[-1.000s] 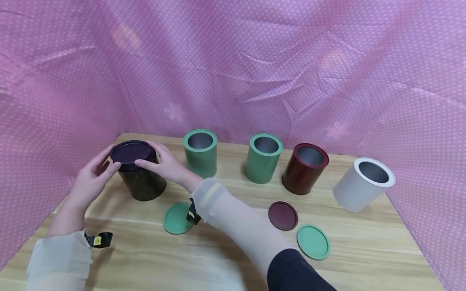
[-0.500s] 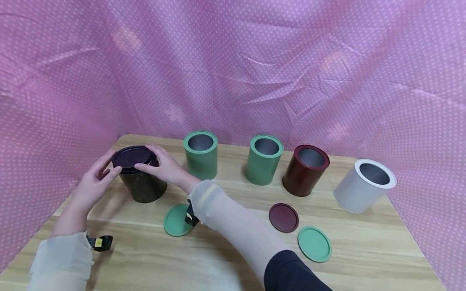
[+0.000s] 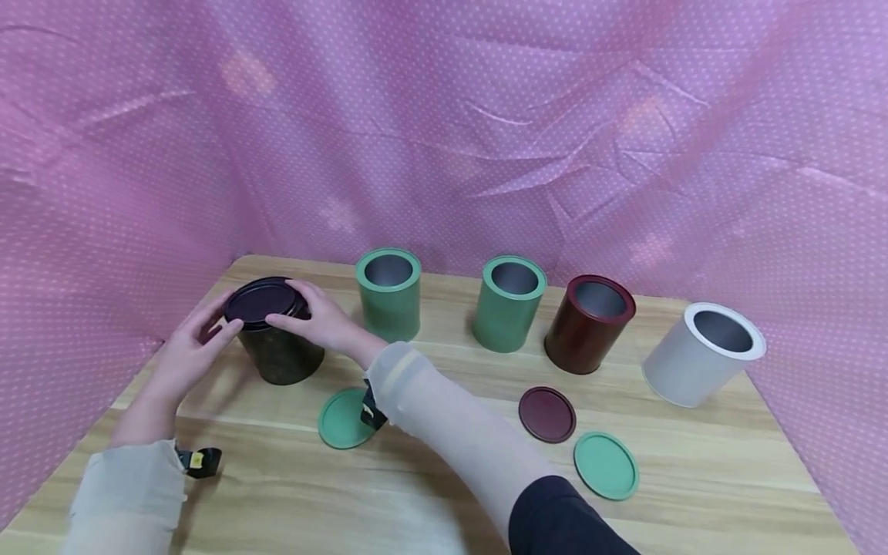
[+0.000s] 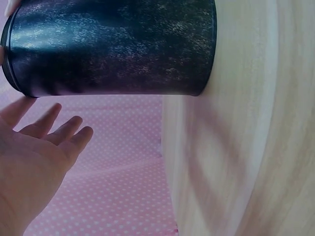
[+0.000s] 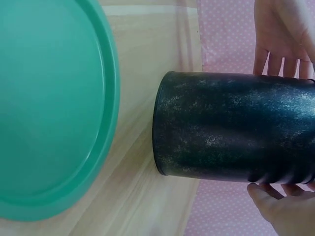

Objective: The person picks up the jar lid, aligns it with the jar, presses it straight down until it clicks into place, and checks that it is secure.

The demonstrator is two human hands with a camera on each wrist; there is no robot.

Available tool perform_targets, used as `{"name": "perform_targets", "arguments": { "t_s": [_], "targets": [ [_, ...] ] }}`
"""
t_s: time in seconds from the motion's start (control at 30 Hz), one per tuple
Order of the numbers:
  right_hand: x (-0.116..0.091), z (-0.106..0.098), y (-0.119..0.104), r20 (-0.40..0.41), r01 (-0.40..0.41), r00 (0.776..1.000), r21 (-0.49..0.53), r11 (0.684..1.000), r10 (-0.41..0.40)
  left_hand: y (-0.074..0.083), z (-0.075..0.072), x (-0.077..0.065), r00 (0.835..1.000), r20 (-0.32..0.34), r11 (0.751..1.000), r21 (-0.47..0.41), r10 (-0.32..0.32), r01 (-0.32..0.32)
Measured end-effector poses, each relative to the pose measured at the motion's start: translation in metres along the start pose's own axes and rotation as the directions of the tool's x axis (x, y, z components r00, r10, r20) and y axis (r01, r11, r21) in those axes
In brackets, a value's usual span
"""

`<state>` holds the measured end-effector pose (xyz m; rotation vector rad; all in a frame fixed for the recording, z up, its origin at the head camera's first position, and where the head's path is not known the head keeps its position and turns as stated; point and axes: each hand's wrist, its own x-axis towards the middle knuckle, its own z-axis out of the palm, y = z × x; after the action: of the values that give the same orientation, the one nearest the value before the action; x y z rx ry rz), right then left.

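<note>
A black mottled can (image 3: 283,356) stands upright at the table's left, and its dark lid (image 3: 260,302) covers the top. My left hand (image 3: 182,361) holds the lid's left rim with thumb and forefinger; in the left wrist view the other fingers of that hand (image 4: 34,162) spread loosely beside the can. On the opposite side, my right hand (image 3: 321,320) grips the rim, thumb in front and fingers behind. Both hands flank the can (image 5: 231,128) in the right wrist view. How firmly the lid sits cannot be seen.
Two green cans (image 3: 391,308) (image 3: 509,316), a dark red can (image 3: 586,339) and a white can (image 3: 687,366) stand lidless along the back. A green lid (image 3: 343,420) lies below my right wrist; a dark red lid (image 3: 546,415) and another green lid (image 3: 606,465) lie right. Pink cloth (image 3: 444,154) encloses the table.
The dark lid has come down onto the black can with both hands still at its rim. The whole head view has shifted slightly; the other cans and lids stay put.
</note>
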<state>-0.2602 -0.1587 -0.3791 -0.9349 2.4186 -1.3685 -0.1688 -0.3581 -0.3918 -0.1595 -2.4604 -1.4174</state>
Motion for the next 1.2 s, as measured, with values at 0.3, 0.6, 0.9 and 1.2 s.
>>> {"name": "perform_targets", "arguments": {
  "t_s": [0.3,0.6,0.9,1.2],
  "targets": [
    [-0.002,-0.002,0.001,0.018,-0.012,1.000,-0.083,0.996,0.013,-0.001,0.000,0.000,1.000,-0.012,1.000,0.025,-0.014,0.014],
    [-0.006,0.000,0.001,0.008,-0.005,1.000,-0.082,0.997,0.006,-0.005,0.003,-0.003,0.999,-0.035,0.999,0.049,-0.019,0.021],
    [-0.007,0.005,0.006,0.015,0.045,0.999,-0.049,0.998,-0.044,-0.004,0.003,-0.008,0.999,-0.026,0.998,0.048,-0.033,0.034],
    [-0.011,0.006,0.008,0.037,0.041,0.998,0.095,0.995,-0.045,0.006,-0.001,-0.013,0.995,-0.016,0.992,0.076,-0.101,0.102]
  ]
}}
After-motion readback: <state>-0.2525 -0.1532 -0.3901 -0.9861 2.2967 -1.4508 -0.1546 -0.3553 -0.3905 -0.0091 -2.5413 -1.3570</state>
